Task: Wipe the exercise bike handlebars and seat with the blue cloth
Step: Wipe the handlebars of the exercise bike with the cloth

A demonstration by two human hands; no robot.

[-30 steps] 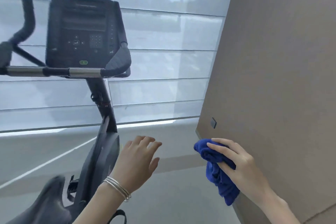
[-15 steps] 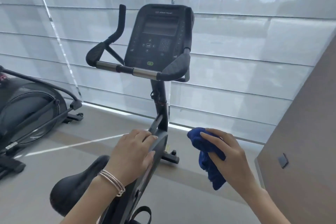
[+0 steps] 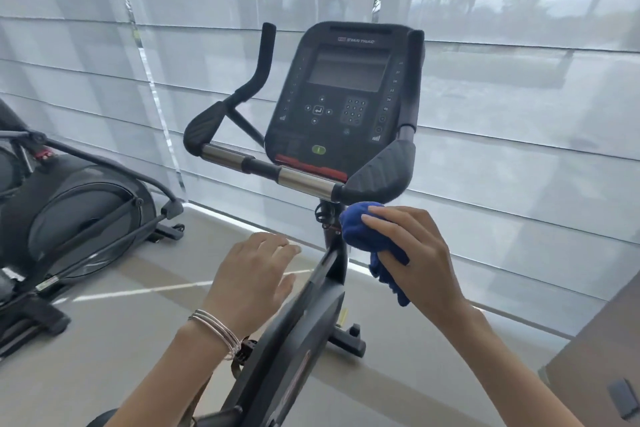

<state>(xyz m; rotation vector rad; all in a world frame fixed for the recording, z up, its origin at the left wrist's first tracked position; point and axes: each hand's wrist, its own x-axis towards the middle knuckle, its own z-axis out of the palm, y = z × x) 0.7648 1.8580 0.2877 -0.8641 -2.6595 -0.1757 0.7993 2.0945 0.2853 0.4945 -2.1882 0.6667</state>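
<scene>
The exercise bike stands in front of me with its black and chrome handlebars (image 3: 298, 180) and a dark console (image 3: 343, 97) above them. My right hand (image 3: 419, 253) grips the bunched blue cloth (image 3: 363, 232) just below the right handlebar pad (image 3: 384, 177), a little short of touching it. My left hand (image 3: 252, 274), with bracelets on the wrist, hovers open to the left of the bike frame (image 3: 304, 315), below the handlebars. Only a dark sliver of the seat (image 3: 100, 421) shows at the bottom edge.
Another black exercise machine (image 3: 69, 218) stands on the floor at the left. A window with sheer blinds (image 3: 502, 149) runs behind the bike. A brown wall panel (image 3: 606, 367) juts in at the lower right.
My view has swung left and closer, so the bike now fills the middle. My right hand has risen with the cloth up to the right handlebar pad. The left hand stays open near the frame.
</scene>
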